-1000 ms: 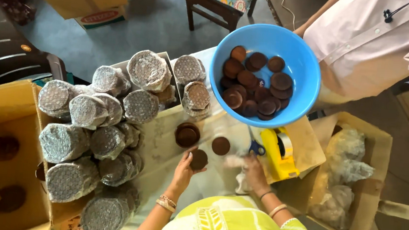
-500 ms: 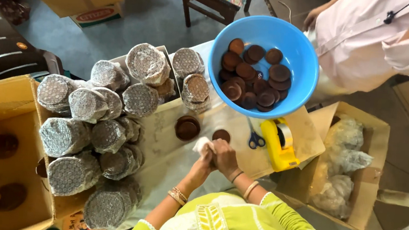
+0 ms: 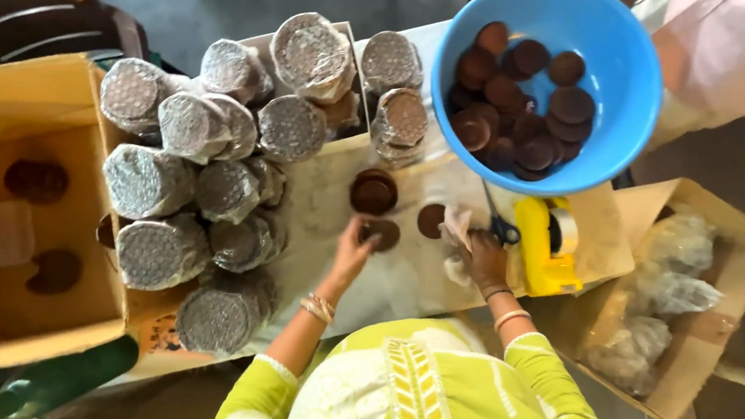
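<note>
L hand: reaching fwd over the bench, fingers closed on a dark brown disc, pinching its near edge; disc lies flat on bench, mid area.
R hand: fingers curled round a crumpled bit of white wrap, near bench's right part; grip looks closed, fingertips partly hidden.
Loose disc: flat on bench betw. the held disc and the white wrap, just beside the wrap.
Short stack of discs: just beyond the held disc, toward far edge.
Scissors: blue handles, touching/just beside R hand, blades pointing to far edge.
Tape dispenser: yellow, at right edge of bench, right of scissors.
Blue bowl: far right corner, holds many brown discs, rim overhangs bench.
Wrapped stacks: many foil-like bundles piled over bench's left half.
Cardboard box: open, left of bench, a few discs inside.
Box w/ clear bags: right of bench, lower down.
Other person: pale sleeve at far right, hands not visible.
</note>
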